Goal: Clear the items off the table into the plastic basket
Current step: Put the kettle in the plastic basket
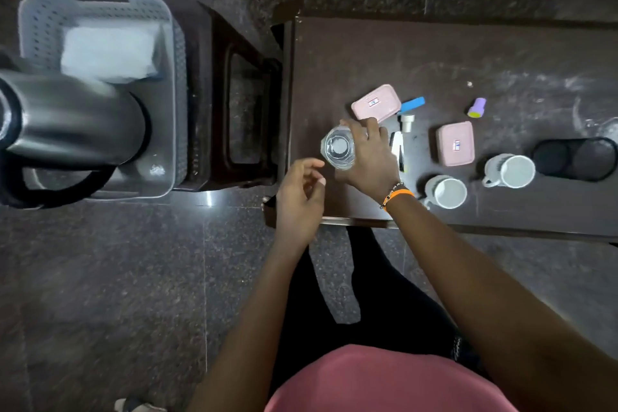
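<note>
My right hand [368, 157] grips a clear drinking glass [338, 148] near the left end of the dark table [501, 53]. My left hand [301, 194] hovers just beside it over the table's front left corner, fingers curled apart and holding nothing. On the table lie two pink lidded boxes [376, 102] [455, 143], two white mugs [446, 191] [510, 170], a purple stamp [476, 107], a blue strip [412, 104], a small white cap [407, 122], a white pen [397, 145] and a black mesh holder [575, 159]. The grey plastic basket [43, 20] stands at far left with a white packet [110, 50] and a steel kettle [67, 130] in it.
A dark brown stool [240, 104] stands between the basket and the table. The floor is dark speckled stone. My legs and pink shirt fill the lower middle of the view.
</note>
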`<state>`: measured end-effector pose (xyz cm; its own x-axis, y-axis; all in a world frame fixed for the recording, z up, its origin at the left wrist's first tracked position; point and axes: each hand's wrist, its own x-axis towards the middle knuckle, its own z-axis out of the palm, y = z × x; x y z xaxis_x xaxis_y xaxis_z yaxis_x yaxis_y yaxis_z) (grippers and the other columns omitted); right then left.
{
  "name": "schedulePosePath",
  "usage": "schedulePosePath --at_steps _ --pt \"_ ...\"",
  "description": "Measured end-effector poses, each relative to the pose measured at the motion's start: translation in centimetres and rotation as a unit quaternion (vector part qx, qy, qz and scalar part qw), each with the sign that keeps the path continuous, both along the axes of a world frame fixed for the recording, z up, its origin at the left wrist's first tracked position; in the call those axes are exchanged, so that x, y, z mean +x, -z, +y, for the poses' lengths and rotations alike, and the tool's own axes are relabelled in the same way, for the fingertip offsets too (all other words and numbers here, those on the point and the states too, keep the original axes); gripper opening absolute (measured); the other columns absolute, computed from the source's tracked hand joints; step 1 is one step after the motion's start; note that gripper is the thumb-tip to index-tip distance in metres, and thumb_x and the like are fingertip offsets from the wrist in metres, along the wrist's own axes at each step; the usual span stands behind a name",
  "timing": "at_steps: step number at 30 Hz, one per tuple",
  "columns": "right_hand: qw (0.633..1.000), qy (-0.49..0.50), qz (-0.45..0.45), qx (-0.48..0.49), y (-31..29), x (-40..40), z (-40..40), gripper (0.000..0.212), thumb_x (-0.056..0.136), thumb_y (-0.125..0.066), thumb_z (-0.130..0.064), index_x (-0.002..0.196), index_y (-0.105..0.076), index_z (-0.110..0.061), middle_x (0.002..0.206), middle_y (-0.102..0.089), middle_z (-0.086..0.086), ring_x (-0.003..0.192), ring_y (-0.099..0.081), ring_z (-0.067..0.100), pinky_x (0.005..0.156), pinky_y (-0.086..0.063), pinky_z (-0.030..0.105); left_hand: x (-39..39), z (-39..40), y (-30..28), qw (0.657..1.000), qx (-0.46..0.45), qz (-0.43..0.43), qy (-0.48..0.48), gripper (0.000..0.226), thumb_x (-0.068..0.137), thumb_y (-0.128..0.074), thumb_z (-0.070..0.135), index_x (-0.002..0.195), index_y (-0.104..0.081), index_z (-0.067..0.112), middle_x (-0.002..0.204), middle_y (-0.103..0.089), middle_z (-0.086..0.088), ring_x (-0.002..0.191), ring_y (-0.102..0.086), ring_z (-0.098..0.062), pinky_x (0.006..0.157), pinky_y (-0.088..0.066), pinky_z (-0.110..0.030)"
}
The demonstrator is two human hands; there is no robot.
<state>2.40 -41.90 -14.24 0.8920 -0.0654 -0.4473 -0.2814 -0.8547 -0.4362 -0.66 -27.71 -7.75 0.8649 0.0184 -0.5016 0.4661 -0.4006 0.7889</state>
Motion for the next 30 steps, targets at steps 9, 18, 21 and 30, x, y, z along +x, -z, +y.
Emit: schedulePosePath --at_steps 9,18,21,30 --pt "0.986 0.142 -0.081 -0.027 -1.3 2.2 -11.4 0.085 0.051 -0.075 -0.029 0.13 -0.045 -0.022 0.122 -0.045 0.012 0.108 -0.046 0.034 0.065 -0.038 0.031 2.7 -9.9 1.4 1.0 -0.006 -0.001 0.02 0.026 0.084 -0.054 0.002 0.102 -0.059 0.02 0.083 -0.057 0.011 0.075 -0.054 -0.001 0.073 -0.042 -0.008" --pt "0.98 0.19 -0.016 -0.055 0.8 4.0 -18.9 0.084 0.062 -0.075 -0.022 0.138 -0.038 -0.018 0.138 -0.037 0.015 0.12 -0.04 0.037 0.093 -0.044 0.042 2.9 -15.0 2.2 0.998 0.007 -0.001 0.059 0.024 0.084 -0.054 0.001 0.096 -0.058 0.022 0.077 -0.056 0.015 0.066 -0.052 0.011 0.064 -0.039 -0.002" --pt "0.982 0.182 0.007 -0.055 1.5 4.0 -19.7 0.086 0.065 -0.075 -0.02 0.14 -0.035 -0.018 0.142 -0.034 0.015 0.125 -0.037 0.037 0.093 -0.046 0.042 3.1 -15.4 2.3 0.998 0.011 0.004 0.063 0.023 0.085 -0.054 0.0 0.098 -0.06 0.018 0.078 -0.056 0.016 0.067 -0.052 0.011 0.065 -0.038 -0.001" --pt "0.984 0.164 0.031 -0.055 2.8 3.4 -19.6 0.087 0.07 -0.073 -0.017 0.145 -0.03 -0.02 0.148 -0.032 0.014 0.132 -0.034 0.035 0.104 -0.037 0.04 3.1 -14.5 2.0 0.998 0.0 0.014 0.056 0.024 0.085 -0.053 0.001 0.101 -0.06 0.017 0.08 -0.055 0.015 0.067 -0.051 0.01 0.066 -0.039 -0.003"
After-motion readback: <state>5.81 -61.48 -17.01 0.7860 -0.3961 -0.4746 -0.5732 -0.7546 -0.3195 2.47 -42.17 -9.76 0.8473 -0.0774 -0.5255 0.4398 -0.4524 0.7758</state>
